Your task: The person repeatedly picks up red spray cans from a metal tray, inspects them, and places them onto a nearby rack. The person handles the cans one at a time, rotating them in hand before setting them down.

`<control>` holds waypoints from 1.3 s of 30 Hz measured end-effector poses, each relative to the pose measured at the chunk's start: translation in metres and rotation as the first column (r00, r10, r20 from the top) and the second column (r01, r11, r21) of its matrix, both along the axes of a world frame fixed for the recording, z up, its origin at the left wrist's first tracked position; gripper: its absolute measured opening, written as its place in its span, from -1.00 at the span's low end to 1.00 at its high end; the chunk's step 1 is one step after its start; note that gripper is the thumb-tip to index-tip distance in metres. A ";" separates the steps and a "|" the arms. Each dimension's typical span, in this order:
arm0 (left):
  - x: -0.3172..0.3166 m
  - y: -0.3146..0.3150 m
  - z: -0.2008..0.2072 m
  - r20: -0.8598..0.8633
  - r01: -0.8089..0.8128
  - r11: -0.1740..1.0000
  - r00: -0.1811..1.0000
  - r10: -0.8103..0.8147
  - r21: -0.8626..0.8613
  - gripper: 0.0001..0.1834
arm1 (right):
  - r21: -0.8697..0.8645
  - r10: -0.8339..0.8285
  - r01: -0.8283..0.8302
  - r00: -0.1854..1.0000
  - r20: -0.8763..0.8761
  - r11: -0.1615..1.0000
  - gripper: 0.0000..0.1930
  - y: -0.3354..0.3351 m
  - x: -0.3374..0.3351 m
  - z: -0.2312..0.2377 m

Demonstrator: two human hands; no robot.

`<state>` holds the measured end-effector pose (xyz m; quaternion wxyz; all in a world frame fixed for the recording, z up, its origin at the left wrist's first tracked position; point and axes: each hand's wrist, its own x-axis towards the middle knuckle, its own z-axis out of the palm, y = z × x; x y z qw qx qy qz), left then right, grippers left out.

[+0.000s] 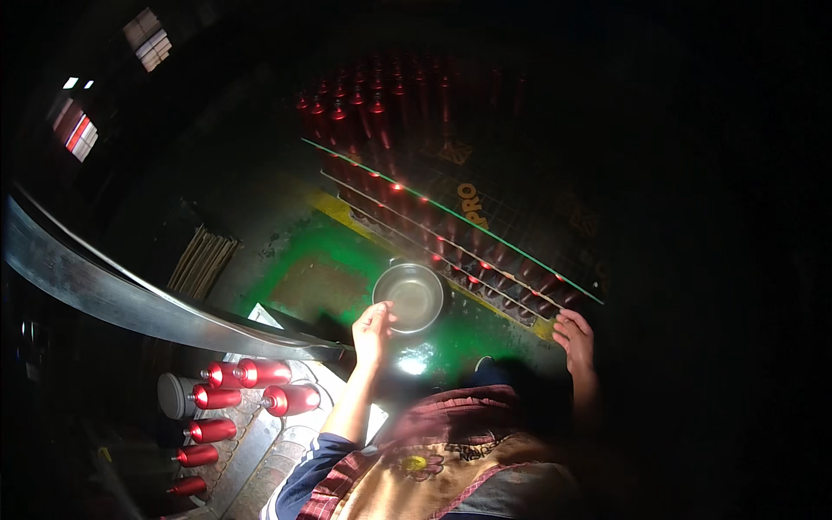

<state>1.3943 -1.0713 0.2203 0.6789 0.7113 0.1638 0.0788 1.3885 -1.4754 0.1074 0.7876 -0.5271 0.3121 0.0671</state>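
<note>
My left hand (373,330) is raised with its fingers curled together, overlapping the near left rim of a round metal bowl (409,267) in this view. Whether the fingertips hold something small or touch the rim, I cannot make out. On the right, my right hand (575,337) has its fingers half bent and a little apart. Its fingertips are close to the near end of a thin tan strip (497,270) that runs along a row of red metallic bottles (378,113). Contact with the strip is unclear.
More red bottles (293,399) lie on a light patterned surface (250,459) at the lower left, beside a grey round lid (173,396). A curved metal bar (156,299) crosses the left side. Slats (204,260) lie beyond it. The floor (303,234) is partly green; the surroundings are dark.
</note>
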 end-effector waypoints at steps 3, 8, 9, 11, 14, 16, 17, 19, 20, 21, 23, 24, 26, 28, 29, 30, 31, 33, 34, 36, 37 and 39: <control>0.091 0.009 -0.006 -0.026 -0.059 0.994 0.998 0.061 0.088 -0.72 | -0.016 0.078 -0.077 0.991 0.105 0.997 -0.69 0.000 0.091 -0.014; 0.222 -0.039 -0.006 -0.032 -0.185 0.983 0.982 0.185 0.009 -0.70 | -0.082 0.204 -0.197 0.975 0.087 0.977 -0.62 -0.048 0.300 0.004; 0.250 -0.055 0.000 0.018 -0.224 0.973 0.974 0.224 0.056 -0.69 | -0.120 0.252 -0.235 0.954 0.164 0.965 -0.63 -0.061 0.353 0.014; 0.303 -0.082 0.017 0.037 -0.308 0.946 0.951 0.306 0.103 -0.68 | -0.206 0.365 -0.317 0.892 0.268 0.926 -0.64 -0.080 0.459 0.040; 0.387 -0.095 0.049 -0.008 -0.419 0.879 0.902 0.432 0.226 -0.63 | -0.311 0.532 -0.445 0.789 0.308 0.840 -0.63 -0.073 0.603 0.081; 0.458 -0.082 0.069 0.019 -0.404 0.849 0.906 0.423 0.341 -0.59 | -0.445 0.614 -0.451 0.707 0.351 0.774 -0.60 -0.050 0.686 0.109; 0.498 -0.071 0.078 0.128 -0.377 0.823 0.925 0.358 0.425 -0.59 | -0.524 0.647 -0.435 0.686 0.334 0.732 -0.59 -0.035 0.724 0.123; 0.587 -0.043 0.097 0.235 -0.339 0.755 0.940 0.247 0.562 -0.58 | -0.642 0.713 -0.367 0.552 0.432 0.673 -0.52 0.002 0.803 0.152; 0.634 -0.027 0.107 0.265 -0.319 0.735 0.945 0.194 0.598 -0.55 | -0.730 0.754 -0.298 0.493 0.435 0.615 -0.51 0.024 0.842 0.166; 0.683 -0.010 0.116 0.352 -0.325 0.704 0.929 0.113 0.632 -0.51 | -0.723 0.746 -0.279 0.475 0.468 0.632 -0.49 0.050 0.881 0.177; 0.776 0.018 0.131 0.362 -0.324 0.513 0.932 0.027 0.795 -0.43 | -0.831 0.788 -0.212 0.498 0.361 0.514 -0.46 0.104 0.958 0.192; 0.823 0.034 0.137 0.352 -0.315 0.494 0.936 0.020 0.810 -0.41 | -0.871 0.789 -0.140 0.509 0.344 0.470 -0.44 0.133 1.000 0.196; 0.915 0.063 0.142 0.318 -0.276 0.453 0.948 -0.018 0.848 -0.36 | -0.922 0.792 0.011 0.508 0.338 0.387 -0.41 0.192 1.086 0.195; 1.004 0.089 0.136 0.277 -0.228 0.461 0.960 -0.041 0.858 -0.31 | -0.945 0.767 0.181 0.552 0.328 0.274 -0.40 0.233 1.171 0.184; 1.043 0.102 0.129 0.314 -0.259 0.446 0.948 -0.052 0.857 -0.30 | -0.913 0.766 0.228 0.496 0.408 0.339 -0.40 0.251 1.211 0.175; 1.081 0.114 0.121 0.309 -0.270 0.417 0.951 -0.027 0.868 -0.30 | -0.889 0.774 0.255 0.439 0.457 0.380 -0.40 0.267 1.248 0.163; 1.111 0.122 0.109 0.303 -0.264 0.415 0.953 -0.028 0.871 -0.31 | -0.901 0.792 0.185 0.430 0.434 0.393 -0.42 0.279 1.280 0.151; 1.165 0.128 0.085 0.209 -0.149 0.439 0.974 -0.091 0.886 -0.32 | -0.933 0.785 0.044 0.528 0.324 0.356 -0.42 0.286 1.323 0.124; 1.184 0.135 0.080 0.190 -0.137 0.416 0.978 -0.089 0.899 -0.33 | -0.918 0.772 0.059 0.522 0.363 0.392 -0.41 0.295 1.344 0.118; 1.213 0.144 0.075 0.154 -0.112 0.365 0.984 -0.090 0.924 -0.37 | -0.913 0.759 0.149 0.513 0.400 0.380 -0.39 0.304 1.372 0.111; 1.222 0.146 0.076 0.133 -0.091 0.337 0.986 -0.104 0.937 -0.39 | -0.924 0.764 0.161 0.523 0.378 0.347 -0.39 0.307 1.379 0.111; 1.223 0.151 0.087 0.215 -0.204 0.271 0.976 -0.012 0.941 -0.43 | -0.884 0.809 0.280 0.369 0.458 0.374 -0.40 0.315 1.383 0.120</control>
